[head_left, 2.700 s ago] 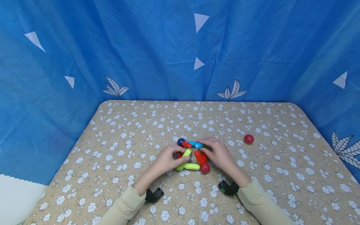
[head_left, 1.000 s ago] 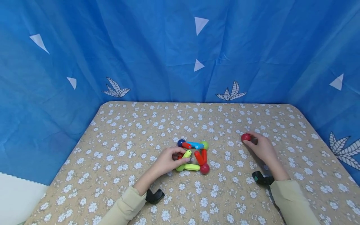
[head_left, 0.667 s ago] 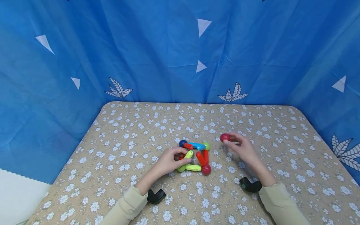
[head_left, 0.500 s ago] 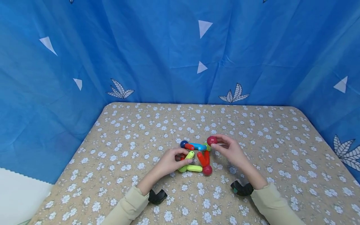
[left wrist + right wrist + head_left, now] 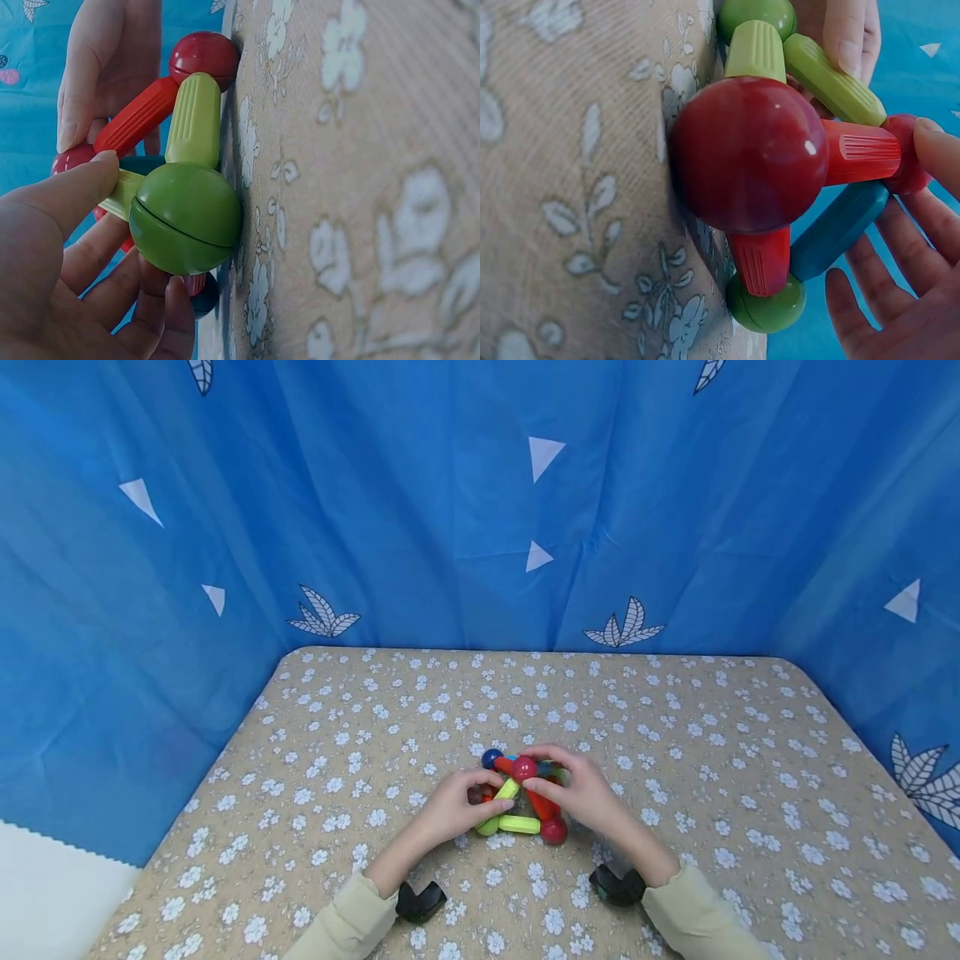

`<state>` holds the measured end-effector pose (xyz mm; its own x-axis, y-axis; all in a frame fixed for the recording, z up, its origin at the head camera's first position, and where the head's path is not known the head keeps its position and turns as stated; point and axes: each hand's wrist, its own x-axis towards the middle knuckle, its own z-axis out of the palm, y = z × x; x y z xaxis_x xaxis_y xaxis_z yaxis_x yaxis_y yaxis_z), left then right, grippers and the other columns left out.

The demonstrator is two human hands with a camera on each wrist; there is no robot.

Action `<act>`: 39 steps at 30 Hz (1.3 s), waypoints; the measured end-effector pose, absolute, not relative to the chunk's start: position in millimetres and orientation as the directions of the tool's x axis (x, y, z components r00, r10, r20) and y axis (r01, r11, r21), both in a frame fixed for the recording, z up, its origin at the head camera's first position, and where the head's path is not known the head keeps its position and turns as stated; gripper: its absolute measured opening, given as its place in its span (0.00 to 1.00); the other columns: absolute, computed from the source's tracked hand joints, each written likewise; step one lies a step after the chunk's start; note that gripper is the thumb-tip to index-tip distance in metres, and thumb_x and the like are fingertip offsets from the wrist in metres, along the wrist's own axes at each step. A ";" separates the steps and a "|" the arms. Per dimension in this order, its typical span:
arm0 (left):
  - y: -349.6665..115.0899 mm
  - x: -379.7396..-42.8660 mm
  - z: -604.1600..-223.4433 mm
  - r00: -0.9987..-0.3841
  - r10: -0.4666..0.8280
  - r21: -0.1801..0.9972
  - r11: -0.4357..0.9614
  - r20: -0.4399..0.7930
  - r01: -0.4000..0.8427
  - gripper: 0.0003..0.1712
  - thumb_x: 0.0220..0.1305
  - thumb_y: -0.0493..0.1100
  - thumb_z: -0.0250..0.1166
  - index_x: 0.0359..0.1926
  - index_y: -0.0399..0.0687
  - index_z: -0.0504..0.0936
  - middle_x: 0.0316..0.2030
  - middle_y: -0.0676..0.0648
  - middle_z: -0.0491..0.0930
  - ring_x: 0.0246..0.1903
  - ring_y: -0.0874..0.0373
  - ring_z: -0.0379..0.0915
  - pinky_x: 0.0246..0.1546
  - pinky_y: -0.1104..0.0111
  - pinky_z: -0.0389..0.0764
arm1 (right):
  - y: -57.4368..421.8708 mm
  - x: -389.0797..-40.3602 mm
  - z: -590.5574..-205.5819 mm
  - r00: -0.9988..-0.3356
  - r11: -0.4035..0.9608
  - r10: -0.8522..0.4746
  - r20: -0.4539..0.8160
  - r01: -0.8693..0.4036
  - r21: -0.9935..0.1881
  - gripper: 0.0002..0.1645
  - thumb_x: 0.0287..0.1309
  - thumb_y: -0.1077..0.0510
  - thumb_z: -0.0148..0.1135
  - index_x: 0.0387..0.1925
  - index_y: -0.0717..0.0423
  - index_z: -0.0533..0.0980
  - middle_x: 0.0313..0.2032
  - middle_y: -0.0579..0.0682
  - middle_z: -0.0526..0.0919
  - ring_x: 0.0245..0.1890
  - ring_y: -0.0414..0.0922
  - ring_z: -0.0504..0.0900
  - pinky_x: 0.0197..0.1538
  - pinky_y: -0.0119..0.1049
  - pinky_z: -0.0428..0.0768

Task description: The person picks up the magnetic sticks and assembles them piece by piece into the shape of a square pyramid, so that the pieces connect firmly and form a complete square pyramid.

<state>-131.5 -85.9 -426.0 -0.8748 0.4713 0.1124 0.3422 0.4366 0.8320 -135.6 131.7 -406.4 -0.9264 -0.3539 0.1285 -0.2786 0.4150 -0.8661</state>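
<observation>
On the floral cloth stands a frame of magnetic sticks and balls. Its base shows a dark blue ball (image 5: pixel 492 759), a green ball (image 5: pixel 186 217), a red ball (image 5: pixel 553 831) and a yellow-green stick (image 5: pixel 519 824) between two of them. My right hand (image 5: pixel 581 789) pinches another red ball (image 5: pixel 523 767) at the top, where the leaning sticks meet. In the right wrist view, a red stick (image 5: pixel 862 152), a blue stick (image 5: pixel 840 229) and a yellow-green stick (image 5: pixel 832 79) reach that ball. My left hand (image 5: pixel 453 806) pinches the leaning yellow-green stick between thumb and fingers.
The frame stands near the middle of the table (image 5: pixel 675 827), which has a beige flowered cloth. A blue curtain (image 5: pixel 420 510) hangs behind and along both sides. A black wrist camera (image 5: pixel 420 902) sits on each forearm.
My right hand let go of the frame, took the loose red ball from the right and brought it left onto the tops of the leaning sticks. The left hand kept its pinch.
</observation>
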 end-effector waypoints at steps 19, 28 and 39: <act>-86.8 -132.0 -425.5 -0.882 0.461 0.831 0.447 0.103 0.331 0.14 0.58 0.46 0.68 0.43 0.44 0.82 0.35 0.54 0.78 0.33 0.61 0.72 0.33 0.68 0.75 | 149.6 -138.9 -416.4 -0.878 0.468 -0.459 0.136 -0.369 -0.803 0.33 0.52 0.53 0.70 0.60 0.51 0.71 0.54 0.50 0.74 0.54 0.51 0.71 0.53 0.56 0.70; -87.0 -132.4 -423.1 -0.881 0.461 0.830 0.449 0.103 0.332 0.14 0.58 0.46 0.68 0.43 0.45 0.83 0.36 0.54 0.79 0.33 0.61 0.72 0.33 0.68 0.75 | 152.0 -141.1 -417.3 -0.866 0.453 -0.480 0.136 -0.378 -0.808 0.31 0.53 0.51 0.68 0.59 0.48 0.71 0.56 0.47 0.73 0.55 0.49 0.71 0.53 0.54 0.71; -91.7 -135.5 -424.8 -0.857 0.485 0.707 0.544 0.174 0.452 0.46 0.53 0.53 0.71 0.70 0.52 0.60 0.67 0.44 0.56 0.65 0.46 0.51 0.56 0.43 0.60 | 165.4 -138.9 -415.7 -0.834 0.598 -0.552 0.003 -0.398 -0.696 0.50 0.48 0.42 0.70 0.69 0.52 0.58 0.67 0.58 0.56 0.65 0.60 0.54 0.56 0.62 0.63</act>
